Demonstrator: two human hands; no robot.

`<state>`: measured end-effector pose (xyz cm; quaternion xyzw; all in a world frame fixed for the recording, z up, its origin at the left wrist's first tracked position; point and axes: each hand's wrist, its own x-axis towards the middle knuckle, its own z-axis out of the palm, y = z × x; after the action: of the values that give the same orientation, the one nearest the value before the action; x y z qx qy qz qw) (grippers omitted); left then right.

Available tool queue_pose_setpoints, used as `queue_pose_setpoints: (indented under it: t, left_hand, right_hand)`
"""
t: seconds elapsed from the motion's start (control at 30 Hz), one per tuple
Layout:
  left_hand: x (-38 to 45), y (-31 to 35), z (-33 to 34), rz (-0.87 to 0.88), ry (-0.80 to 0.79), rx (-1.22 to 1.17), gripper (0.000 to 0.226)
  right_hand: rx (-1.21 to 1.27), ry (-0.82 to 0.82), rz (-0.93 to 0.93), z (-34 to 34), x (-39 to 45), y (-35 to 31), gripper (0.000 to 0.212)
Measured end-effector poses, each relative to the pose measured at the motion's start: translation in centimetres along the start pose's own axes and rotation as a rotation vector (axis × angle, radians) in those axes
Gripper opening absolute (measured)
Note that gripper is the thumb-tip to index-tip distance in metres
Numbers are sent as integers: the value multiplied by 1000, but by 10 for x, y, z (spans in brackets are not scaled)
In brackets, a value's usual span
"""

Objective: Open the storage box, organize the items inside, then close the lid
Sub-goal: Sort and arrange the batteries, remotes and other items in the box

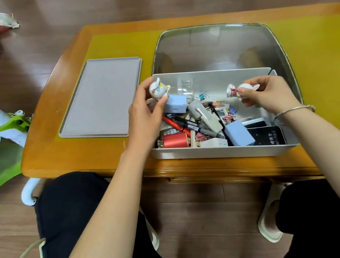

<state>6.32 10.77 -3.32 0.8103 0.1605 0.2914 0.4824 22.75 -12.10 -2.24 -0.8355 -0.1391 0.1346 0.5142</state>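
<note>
The storage box [219,154] stands open, its lid [100,98] laid flat to its left, clear of our work. Above its left rim our left hand [145,112] pinches a cat figurine [157,90]; above its right end our right hand [269,93] pinches a second figurine [235,90], both apparently lifted out for sorting.

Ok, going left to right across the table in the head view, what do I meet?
Grey lid lying flat → left hand holding a small figurine → open storage box of clutter → right hand holding another figurine.
</note>
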Motion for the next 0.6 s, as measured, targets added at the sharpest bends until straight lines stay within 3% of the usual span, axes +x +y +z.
queue_pose_setpoints:
  t: [0.13, 0.33, 0.6]
  left_hand:
    - [-1, 1, 21, -21, -64, 52, 41]
    - [-2, -6, 23, -40, -27, 144, 40]
    - [0, -8, 22, -64, -16, 98, 36]
  right_hand:
    - [-169, -10, 41, 5, 10, 11, 25]
    - [-378, -7, 113, 34, 22, 19, 50]
    - [-266, -316, 21, 70, 19, 3, 39]
